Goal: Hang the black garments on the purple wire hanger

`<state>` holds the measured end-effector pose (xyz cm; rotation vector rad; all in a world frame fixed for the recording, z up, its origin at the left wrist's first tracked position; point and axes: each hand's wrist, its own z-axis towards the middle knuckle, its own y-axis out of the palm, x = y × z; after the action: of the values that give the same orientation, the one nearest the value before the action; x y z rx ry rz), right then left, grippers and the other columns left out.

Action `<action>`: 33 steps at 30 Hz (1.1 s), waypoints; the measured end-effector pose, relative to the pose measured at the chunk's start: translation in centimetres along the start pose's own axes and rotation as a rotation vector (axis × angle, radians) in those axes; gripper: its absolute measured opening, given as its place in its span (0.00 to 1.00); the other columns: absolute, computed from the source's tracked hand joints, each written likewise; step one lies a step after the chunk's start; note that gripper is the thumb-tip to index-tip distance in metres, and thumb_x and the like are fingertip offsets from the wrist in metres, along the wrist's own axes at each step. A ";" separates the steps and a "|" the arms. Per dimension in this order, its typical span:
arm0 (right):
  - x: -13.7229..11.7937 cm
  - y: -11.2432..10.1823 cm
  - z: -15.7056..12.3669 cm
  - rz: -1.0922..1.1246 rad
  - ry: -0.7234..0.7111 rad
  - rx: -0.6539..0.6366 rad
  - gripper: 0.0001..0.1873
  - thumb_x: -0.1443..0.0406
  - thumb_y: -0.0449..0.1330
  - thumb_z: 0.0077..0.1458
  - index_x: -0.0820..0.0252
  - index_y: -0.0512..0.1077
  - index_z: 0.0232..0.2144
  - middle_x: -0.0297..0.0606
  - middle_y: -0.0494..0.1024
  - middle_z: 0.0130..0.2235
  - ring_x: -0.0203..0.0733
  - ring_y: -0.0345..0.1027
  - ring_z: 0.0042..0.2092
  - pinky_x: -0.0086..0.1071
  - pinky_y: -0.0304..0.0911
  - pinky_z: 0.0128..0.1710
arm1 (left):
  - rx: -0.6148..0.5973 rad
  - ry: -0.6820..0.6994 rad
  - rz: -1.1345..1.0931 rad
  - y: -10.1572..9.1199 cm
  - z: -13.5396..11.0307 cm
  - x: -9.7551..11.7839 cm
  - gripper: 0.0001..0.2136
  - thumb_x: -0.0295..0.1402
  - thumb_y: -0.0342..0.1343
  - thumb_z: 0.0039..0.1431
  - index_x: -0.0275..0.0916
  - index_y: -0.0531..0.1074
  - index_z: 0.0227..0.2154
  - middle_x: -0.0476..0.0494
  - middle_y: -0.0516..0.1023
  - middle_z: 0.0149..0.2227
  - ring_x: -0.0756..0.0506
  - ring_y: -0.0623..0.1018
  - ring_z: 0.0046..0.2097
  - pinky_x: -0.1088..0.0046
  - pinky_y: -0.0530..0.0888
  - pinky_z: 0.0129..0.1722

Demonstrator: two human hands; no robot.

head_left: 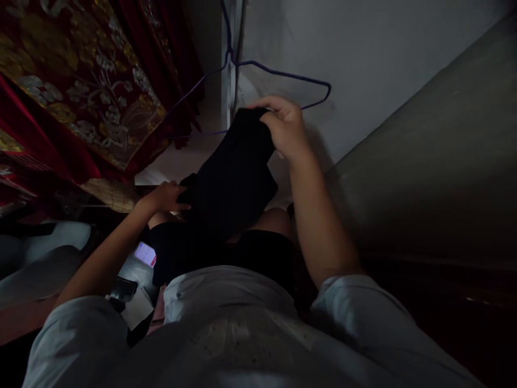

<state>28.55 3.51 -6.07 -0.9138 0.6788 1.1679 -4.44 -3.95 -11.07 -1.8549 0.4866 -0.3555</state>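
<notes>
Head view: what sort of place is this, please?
Probably a room at home, perhaps a bedroom. A purple hanger hangs by the white wall, a red-and-gold embroidered cloth hangs at the left, and the right hand holds up a black garment.

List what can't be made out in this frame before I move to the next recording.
All in the head view:
- Black garment: its type is lost in dim light and folds.
- Left hand: grip unclear, fingertips merge with the dark cloth.
- Purple hanger: lower bar partly hidden behind the right hand and garment.
- Phone: screen text too small.
</notes>
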 end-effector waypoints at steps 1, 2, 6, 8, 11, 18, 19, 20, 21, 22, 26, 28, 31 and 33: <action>1.0 0.5 0.4 -0.007 0.027 -0.004 0.04 0.63 0.59 0.59 0.54 0.72 0.31 0.34 0.72 0.29 0.40 0.68 0.37 0.33 0.63 0.35 | -0.033 -0.079 0.035 -0.4 -0.3 -0.6 0.25 0.51 0.63 0.57 0.34 0.76 0.47 0.30 0.79 0.43 0.29 0.77 0.50 0.58 0.72 0.49; 1.9 0.9 0.6 -0.024 0.052 -0.014 0.04 0.65 0.58 0.59 0.55 0.72 0.31 0.34 0.71 0.28 0.40 0.67 0.36 0.33 0.63 0.35 | -0.064 -0.144 0.041 -0.7 -0.6 -1.0 0.25 0.51 0.63 0.57 0.35 0.75 0.48 0.29 0.78 0.44 0.29 0.78 0.50 0.58 0.73 0.48; 3.6 0.5 0.2 -0.174 0.108 0.001 0.16 0.70 0.57 0.59 0.57 0.63 0.20 0.30 0.58 0.22 0.36 0.57 0.28 0.32 0.56 0.30 | 0.047 -0.219 -0.113 -0.9 -1.1 -1.9 0.19 0.45 0.54 0.65 0.36 0.70 0.51 0.32 0.78 0.45 0.35 0.79 0.46 0.63 0.74 0.45; 3.1 -0.8 -0.4 -0.239 0.097 0.058 0.21 0.71 0.58 0.59 0.56 0.57 0.16 0.28 0.51 0.20 0.33 0.49 0.26 0.32 0.51 0.28 | 0.246 -0.222 -0.208 -0.7 -0.8 -2.0 0.18 0.43 0.52 0.66 0.35 0.68 0.51 0.33 0.78 0.45 0.37 0.78 0.46 0.63 0.74 0.47; 1.1 -3.3 -1.3 -0.294 0.053 0.132 0.24 0.72 0.60 0.57 0.55 0.54 0.14 0.27 0.46 0.19 0.33 0.44 0.25 0.33 0.44 0.26 | 0.518 -0.160 -0.335 -1.5 -0.1 -1.5 0.16 0.40 0.54 0.64 0.36 0.68 0.50 0.36 0.77 0.43 0.38 0.78 0.44 0.61 0.74 0.48; -1.0 -6.6 -2.8 -0.379 -0.066 0.213 0.27 0.73 0.60 0.55 0.53 0.48 0.15 0.30 0.43 0.19 0.36 0.42 0.27 0.35 0.43 0.27 | 0.666 0.180 -0.352 -7.7 -0.1 1.8 0.12 0.35 0.60 0.55 0.37 0.74 0.42 0.38 0.78 0.45 0.38 0.78 0.46 0.59 0.74 0.50; -0.8 -6.8 -2.8 -0.369 -0.077 0.222 0.27 0.73 0.60 0.55 0.53 0.48 0.15 0.30 0.43 0.19 0.36 0.42 0.27 0.35 0.43 0.28 | 0.614 0.169 -0.309 -8.1 -0.4 2.1 0.12 0.36 0.62 0.54 0.37 0.75 0.40 0.39 0.79 0.43 0.38 0.78 0.45 0.59 0.74 0.50; -0.6 -6.8 -2.8 -0.354 -0.086 0.226 0.27 0.73 0.60 0.55 0.52 0.49 0.15 0.31 0.42 0.19 0.37 0.42 0.28 0.35 0.45 0.28 | 0.544 0.140 -0.267 -8.2 -0.6 2.3 0.13 0.39 0.64 0.53 0.37 0.76 0.39 0.39 0.79 0.40 0.38 0.78 0.42 0.59 0.74 0.48; -0.4 -6.8 -2.8 -0.339 -0.092 0.221 0.27 0.72 0.61 0.55 0.52 0.49 0.16 0.31 0.42 0.19 0.37 0.41 0.28 0.35 0.46 0.29 | 0.457 0.106 -0.235 -8.1 -0.9 2.4 0.14 0.42 0.65 0.52 0.37 0.77 0.37 0.41 0.79 0.36 0.39 0.78 0.38 0.61 0.74 0.46; -0.2 -6.6 -2.8 -0.332 -0.091 0.213 0.26 0.72 0.61 0.56 0.52 0.50 0.16 0.30 0.41 0.19 0.37 0.41 0.28 0.35 0.46 0.30 | 0.365 0.078 -0.216 -7.9 -1.3 2.3 0.15 0.45 0.66 0.52 0.38 0.77 0.35 0.42 0.78 0.32 0.41 0.77 0.35 0.63 0.74 0.42; 0.2 -5.9 -2.6 -0.394 -0.021 0.212 0.28 0.74 0.63 0.52 0.54 0.48 0.15 0.28 0.41 0.21 0.33 0.40 0.27 0.35 0.43 0.30 | 0.260 0.085 -0.210 -7.8 -2.8 2.2 0.13 0.46 0.60 0.59 0.41 0.75 0.29 0.45 0.75 0.28 0.45 0.74 0.29 0.68 0.71 0.35; 0.3 -5.6 -2.5 -0.383 -0.005 0.228 0.29 0.75 0.63 0.51 0.55 0.46 0.15 0.27 0.41 0.21 0.32 0.40 0.27 0.34 0.43 0.30 | 0.394 0.145 -0.232 -9.2 -3.6 2.6 0.12 0.42 0.58 0.61 0.40 0.71 0.26 0.45 0.74 0.29 0.45 0.73 0.31 0.66 0.71 0.37; 0.5 -5.1 -2.7 -0.305 -0.010 0.234 0.29 0.74 0.64 0.52 0.55 0.47 0.16 0.28 0.43 0.21 0.34 0.41 0.28 0.33 0.47 0.29 | 0.533 0.279 -0.318 -12.2 -4.5 3.6 0.14 0.41 0.58 0.62 0.40 0.67 0.25 0.46 0.69 0.29 0.45 0.71 0.33 0.65 0.71 0.39; 0.6 -4.2 -3.2 -0.242 -0.002 0.208 0.27 0.73 0.63 0.52 0.55 0.49 0.16 0.28 0.44 0.21 0.34 0.44 0.28 0.32 0.49 0.29 | 0.592 0.354 -0.368 -13.9 -4.2 4.4 0.14 0.42 0.58 0.63 0.41 0.67 0.26 0.47 0.67 0.31 0.45 0.71 0.35 0.64 0.71 0.40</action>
<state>32.82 0.50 -7.08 -0.7939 0.6552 0.8655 -0.37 -5.61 3.49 -1.2943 0.2307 -0.9765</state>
